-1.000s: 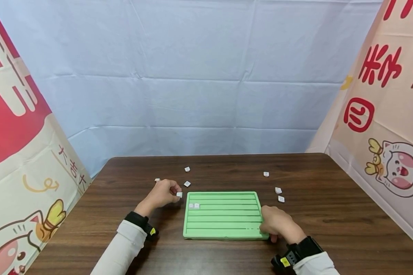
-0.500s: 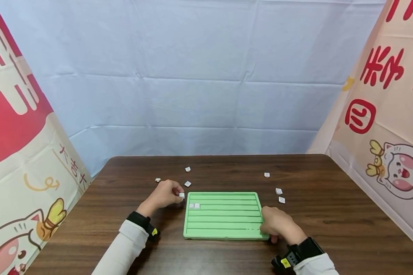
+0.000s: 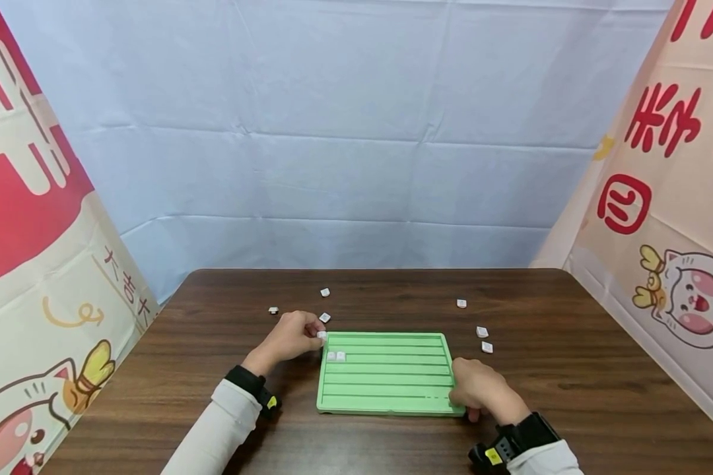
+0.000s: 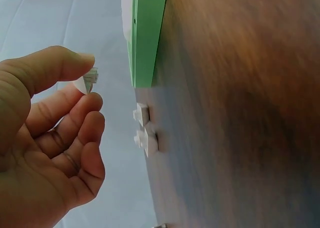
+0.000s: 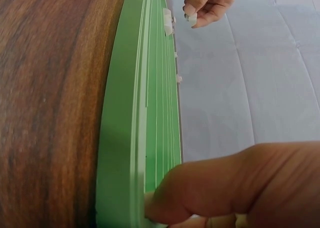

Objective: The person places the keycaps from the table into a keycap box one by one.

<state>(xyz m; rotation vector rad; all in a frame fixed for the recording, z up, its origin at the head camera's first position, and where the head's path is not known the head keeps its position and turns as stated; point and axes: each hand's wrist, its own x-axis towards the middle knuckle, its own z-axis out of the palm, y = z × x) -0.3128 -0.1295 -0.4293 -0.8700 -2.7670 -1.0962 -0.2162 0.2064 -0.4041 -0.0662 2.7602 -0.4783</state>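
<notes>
My left hand (image 3: 290,335) pinches a small white tile (image 4: 88,81) between thumb and forefinger, its ridged underside showing in the left wrist view. In the head view that tile overlaps the upper left corner of a green grooved board (image 3: 386,387). The other left fingers are loosely curled beneath. Two white tiles (image 3: 335,356) sit side by side in a groove at the board's left. At the lower right corner of the board, my right hand (image 3: 481,386) grips the edge, its thumb (image 5: 172,200) over the rim.
Beyond the left hand, loose white tiles lie on the brown table (image 3: 392,445): one tile (image 3: 325,317) by the board's corner, one tile (image 3: 325,292) farther back, one tile (image 3: 273,310) to the left. Several more tiles (image 3: 482,332) lie right of the board.
My left hand has moved slightly right with the pinched tile, from beside the board to its upper left corner. The right hand stays at the board's edge.
</notes>
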